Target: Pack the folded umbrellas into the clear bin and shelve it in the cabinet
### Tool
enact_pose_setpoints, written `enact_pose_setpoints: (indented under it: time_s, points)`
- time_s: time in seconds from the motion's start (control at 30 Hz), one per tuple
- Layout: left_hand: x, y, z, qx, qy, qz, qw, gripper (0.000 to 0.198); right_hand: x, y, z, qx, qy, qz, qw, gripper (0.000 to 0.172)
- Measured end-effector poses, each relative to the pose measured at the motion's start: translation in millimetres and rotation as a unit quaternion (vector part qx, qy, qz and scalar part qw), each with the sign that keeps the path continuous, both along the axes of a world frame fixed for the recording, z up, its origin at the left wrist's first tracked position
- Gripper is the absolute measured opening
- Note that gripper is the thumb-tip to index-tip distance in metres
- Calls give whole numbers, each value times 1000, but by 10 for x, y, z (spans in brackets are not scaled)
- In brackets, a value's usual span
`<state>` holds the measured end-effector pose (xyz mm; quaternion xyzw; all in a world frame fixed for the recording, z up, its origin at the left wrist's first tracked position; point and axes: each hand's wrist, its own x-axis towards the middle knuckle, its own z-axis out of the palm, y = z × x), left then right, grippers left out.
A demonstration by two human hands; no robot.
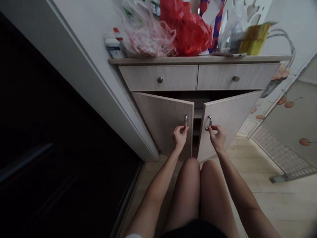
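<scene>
While our left hand point(180, 136) pinches the curved silver metal handle point(186, 119) on the left pale wood-grain door point(163, 114), our right hand point(218, 137) pinches the matching handle point(210, 118) on the right door point(232, 114). Both stand ajar at the front of the pale wood-grain cabinet point(183, 60), below its drawers point(146, 77); we note a crumpled red plastic bag point(189, 34) on its top.

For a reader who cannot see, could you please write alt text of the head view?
A left hand and a right hand grip the metal handles of two partly open doors on a pale cabinet. Above are two closed drawers; plastic bags, one red, sit on top.
</scene>
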<state>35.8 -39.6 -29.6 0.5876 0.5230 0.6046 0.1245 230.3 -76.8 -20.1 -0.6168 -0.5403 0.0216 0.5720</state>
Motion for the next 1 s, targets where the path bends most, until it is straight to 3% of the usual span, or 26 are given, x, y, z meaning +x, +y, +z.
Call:
enact_pose_setpoints:
  time_s: [0.23,0.6,1.0]
  points:
    - [183,317,8,3,12,4,1000,11,-104,304,-12,4,1,-9,1000,41]
    - [333,664,31,-19,20,-2,1000,7,-240,746,52,-51,-11,-32,998,35]
    - [414,920,76,-52,32,-4,998,5,-299,1043,75,-59,-6,-23,998,35]
